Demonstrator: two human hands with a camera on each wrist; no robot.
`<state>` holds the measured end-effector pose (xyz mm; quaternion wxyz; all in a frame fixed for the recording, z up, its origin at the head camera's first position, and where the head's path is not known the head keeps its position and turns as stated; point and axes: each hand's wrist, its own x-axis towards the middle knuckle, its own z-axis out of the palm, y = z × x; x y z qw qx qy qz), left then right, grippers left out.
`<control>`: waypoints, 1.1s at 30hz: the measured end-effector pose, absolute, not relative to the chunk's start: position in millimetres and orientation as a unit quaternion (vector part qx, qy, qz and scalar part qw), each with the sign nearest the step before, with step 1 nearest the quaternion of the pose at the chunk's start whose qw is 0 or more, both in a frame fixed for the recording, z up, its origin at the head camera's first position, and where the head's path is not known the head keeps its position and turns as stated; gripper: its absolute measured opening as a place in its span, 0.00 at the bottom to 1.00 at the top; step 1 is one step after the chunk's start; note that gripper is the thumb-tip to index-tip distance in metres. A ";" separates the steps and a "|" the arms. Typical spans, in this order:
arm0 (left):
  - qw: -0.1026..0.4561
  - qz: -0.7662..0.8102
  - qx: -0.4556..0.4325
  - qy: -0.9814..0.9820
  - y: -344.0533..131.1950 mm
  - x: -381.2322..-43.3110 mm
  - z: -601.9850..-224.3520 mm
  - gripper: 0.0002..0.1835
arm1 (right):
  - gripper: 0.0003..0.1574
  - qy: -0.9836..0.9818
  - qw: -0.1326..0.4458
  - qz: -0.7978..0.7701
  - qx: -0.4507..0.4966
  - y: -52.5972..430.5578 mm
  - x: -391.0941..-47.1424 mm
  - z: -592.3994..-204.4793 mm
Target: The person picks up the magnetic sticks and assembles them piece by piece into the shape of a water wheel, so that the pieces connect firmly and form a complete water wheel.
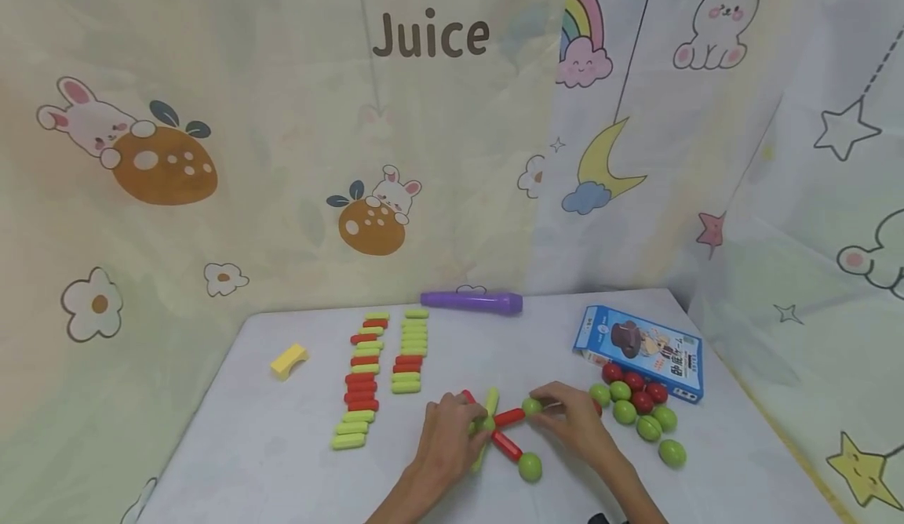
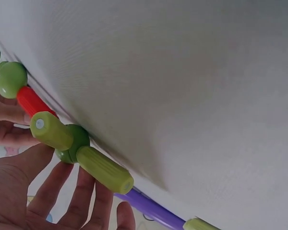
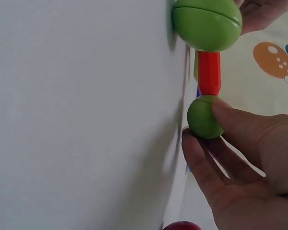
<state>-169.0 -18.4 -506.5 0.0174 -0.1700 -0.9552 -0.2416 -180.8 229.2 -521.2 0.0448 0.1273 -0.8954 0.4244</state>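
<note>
A star-like build of red and light-green rods around a green ball lies at the table's front. My left hand (image 1: 445,434) grips that middle ball (image 2: 74,143), its fingers partly covering the build in the head view. My right hand (image 3: 259,158) pinches a smaller-looking green ball (image 3: 204,117) between thumb and fingers. That ball sits on the end of a red rod (image 1: 508,417) reaching out from the middle. Another red rod (image 1: 507,445) carries a green ball (image 1: 530,467) nearer the front. Light-green rods (image 2: 105,170) stick out beside my left fingers.
Two columns of loose red and light-green rods (image 1: 362,387) lie left. A yellow arch block (image 1: 289,361) sits farther left, a purple tapered stick (image 1: 472,302) at the back. Right of my hands are several loose green and red balls (image 1: 625,412) by a blue box (image 1: 639,347).
</note>
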 end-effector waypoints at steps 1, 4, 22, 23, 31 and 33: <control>0.017 -0.241 -0.169 -0.956 -17.8 -169.1 -506.6 0.16 | 0.19 -0.896 0.041 0.423 0.125 229.6 -180.3 -522.2; 0.020 -0.235 -0.170 -0.957 -16.3 -170.2 -506.3 0.15 | 0.17 -0.902 0.037 0.417 0.112 229.9 -178.1 -523.7; -0.007 -0.195 -0.192 -0.962 -10.2 -174.2 -497.5 0.14 | 0.21 -0.975 0.048 0.211 0.047 279.7 -161.7 -499.3; -0.010 -0.192 -0.194 -0.962 -9.9 -174.8 -497.1 0.14 | 0.20 -0.976 0.040 0.211 0.043 280.5 -162.3 -500.6; 0.012 -0.173 -0.229 -0.958 -10.9 -176.5 -499.3 0.10 | 0.15 -0.948 0.037 0.310 0.058 264.5 -170.0 -510.8; 0.019 -0.175 -0.237 -0.955 -11.4 -176.1 -499.8 0.10 | 0.16 -0.936 0.045 0.340 0.078 258.4 -171.9 -514.9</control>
